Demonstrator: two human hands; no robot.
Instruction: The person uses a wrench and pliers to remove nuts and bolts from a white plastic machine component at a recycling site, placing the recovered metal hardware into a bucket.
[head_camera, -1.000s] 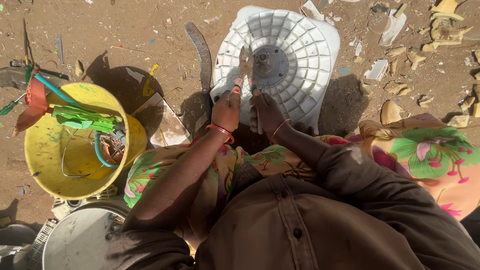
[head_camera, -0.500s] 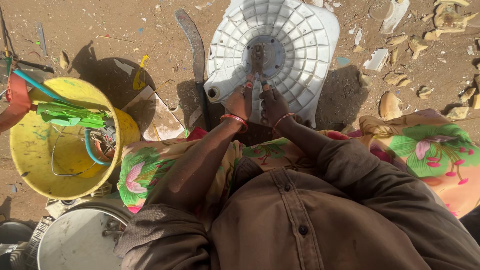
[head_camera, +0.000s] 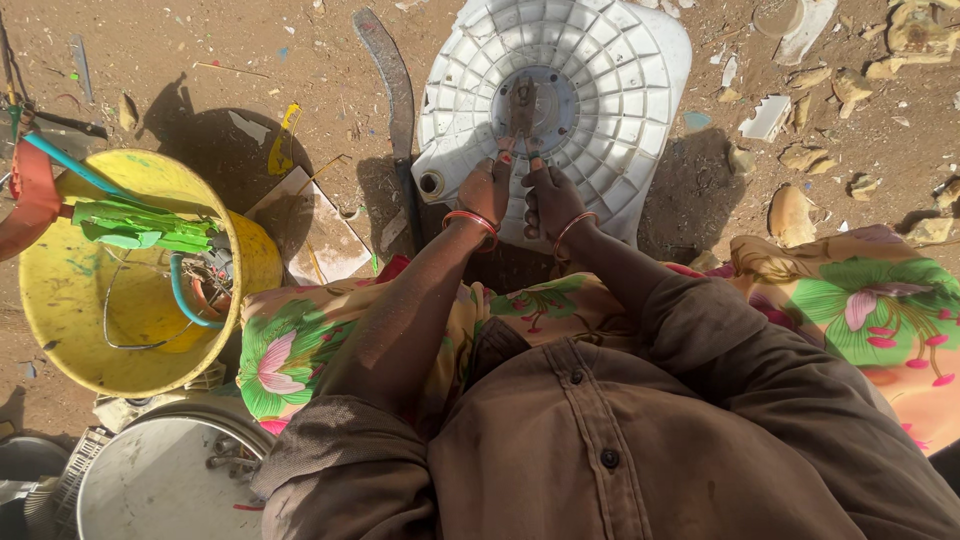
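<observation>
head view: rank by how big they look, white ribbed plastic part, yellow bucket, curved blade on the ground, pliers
1. white ribbed plastic part and yellow bucket: look alike, unsure which is larger
2. curved blade
3. pliers, held by both hands

Ribbed white plastic disc (head_camera: 590, 90), rusty metal pliers (head_camera: 522, 110), glossy yellow plastic bucket (head_camera: 60, 290)

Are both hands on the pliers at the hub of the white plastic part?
Touching. The head view shows the left hand and right hand each wrapped around a handle of the pliers.

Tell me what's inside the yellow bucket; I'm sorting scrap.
Inside the yellow bucket: green plastic pieces, a teal tube and thin wire. Whatever lies under them is hidden.
</observation>
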